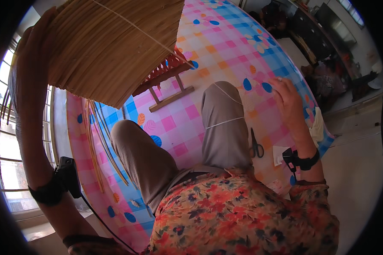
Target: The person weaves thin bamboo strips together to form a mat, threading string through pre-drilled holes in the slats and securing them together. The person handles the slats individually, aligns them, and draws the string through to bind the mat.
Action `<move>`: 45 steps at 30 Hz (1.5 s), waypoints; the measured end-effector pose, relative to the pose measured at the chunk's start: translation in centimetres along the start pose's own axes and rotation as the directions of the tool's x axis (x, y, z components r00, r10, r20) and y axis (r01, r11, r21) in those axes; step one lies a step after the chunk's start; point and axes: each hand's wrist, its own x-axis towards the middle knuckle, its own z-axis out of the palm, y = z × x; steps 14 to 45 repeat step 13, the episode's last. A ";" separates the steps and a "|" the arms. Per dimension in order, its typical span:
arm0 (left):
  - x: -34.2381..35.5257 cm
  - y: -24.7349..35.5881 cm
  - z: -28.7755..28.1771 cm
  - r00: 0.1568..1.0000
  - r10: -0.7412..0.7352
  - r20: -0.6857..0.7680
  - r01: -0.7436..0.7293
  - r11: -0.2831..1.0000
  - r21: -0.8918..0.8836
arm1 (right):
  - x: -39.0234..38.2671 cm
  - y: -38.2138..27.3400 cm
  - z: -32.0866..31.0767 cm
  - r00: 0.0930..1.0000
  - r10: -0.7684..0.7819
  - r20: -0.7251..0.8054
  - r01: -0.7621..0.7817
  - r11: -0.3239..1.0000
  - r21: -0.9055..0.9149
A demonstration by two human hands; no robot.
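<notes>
A large brown mat of thin, stick-like slats (115,46) is raised at the upper left. My left hand (34,49) grips its left edge, with part of the fingers hidden there. A pale string (151,37) crosses the mat, runs toward my right knee and lies over it; another stretch of string (224,123) goes across the thigh. Out to the right, above the cloth, my right hand (288,100) is apart from the mat. Its fingers are bent together, and whatever they may hold is too small to make out.
Under the mat stands a small wooden frame (172,98) with red woven material. Black-handled scissors (256,148) lie beside my right thigh. Long thin strips (108,142) rest on the checked floral sheet (174,123) at left, near a barred window (15,170). Dark furniture (323,42) stands far right.
</notes>
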 end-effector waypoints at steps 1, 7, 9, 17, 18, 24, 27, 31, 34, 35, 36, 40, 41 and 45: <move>0.0 0.0 -1.0 0.989 0.008 0.145 -0.020 0.996 0.088 | 0.8 -2.3 0.5 0.992 -0.118 0.048 0.116 0.992 0.045; 0.5 1.2 0.5 0.984 -0.168 0.062 0.178 0.961 -0.210 | -1.0 -4.7 5.2 0.849 -0.415 0.328 0.451 0.892 -0.037; 0.5 0.8 0.0 0.979 -0.189 0.074 0.202 0.945 -0.258 | -1.0 -4.1 4.9 0.845 -0.452 0.287 0.482 0.875 -0.041; 0.5 -0.1 0.7 0.986 -0.140 0.095 0.158 0.964 -0.216 | -1.5 -3.1 3.3 0.866 -0.397 0.303 0.357 0.916 0.180; 0.5 -0.1 0.7 0.986 -0.140 0.095 0.158 0.964 -0.216 | -1.5 -3.1 3.3 0.866 -0.397 0.303 0.357 0.916 0.180; 0.5 -0.1 0.7 0.986 -0.140 0.095 0.158 0.964 -0.216 | -1.5 -3.1 3.3 0.866 -0.397 0.303 0.357 0.916 0.180; 0.5 -0.1 0.7 0.986 -0.140 0.095 0.158 0.964 -0.216 | -1.5 -3.1 3.3 0.866 -0.397 0.303 0.357 0.916 0.180; 0.5 -0.1 0.7 0.986 -0.140 0.095 0.158 0.964 -0.216 | -1.5 -3.1 3.3 0.866 -0.397 0.303 0.357 0.916 0.180; 0.5 -0.1 0.7 0.986 -0.140 0.095 0.158 0.964 -0.216 | -1.5 -3.1 3.3 0.866 -0.397 0.303 0.357 0.916 0.180; 0.5 -0.1 0.7 0.986 -0.140 0.095 0.158 0.964 -0.216 | -1.5 -3.1 3.3 0.866 -0.397 0.303 0.357 0.916 0.180; 0.5 -0.1 0.7 0.986 -0.140 0.095 0.158 0.964 -0.216 | -1.5 -3.1 3.3 0.866 -0.397 0.303 0.357 0.916 0.180; 0.5 -0.1 0.7 0.986 -0.140 0.095 0.158 0.964 -0.216 | -1.5 -3.1 3.3 0.866 -0.397 0.303 0.357 0.916 0.180; 0.5 -0.1 0.7 0.986 -0.140 0.095 0.158 0.964 -0.216 | -1.5 -3.1 3.3 0.866 -0.397 0.303 0.357 0.916 0.180; 0.5 -0.1 0.7 0.986 -0.140 0.095 0.158 0.964 -0.216 | -1.5 -3.1 3.3 0.866 -0.397 0.303 0.357 0.916 0.180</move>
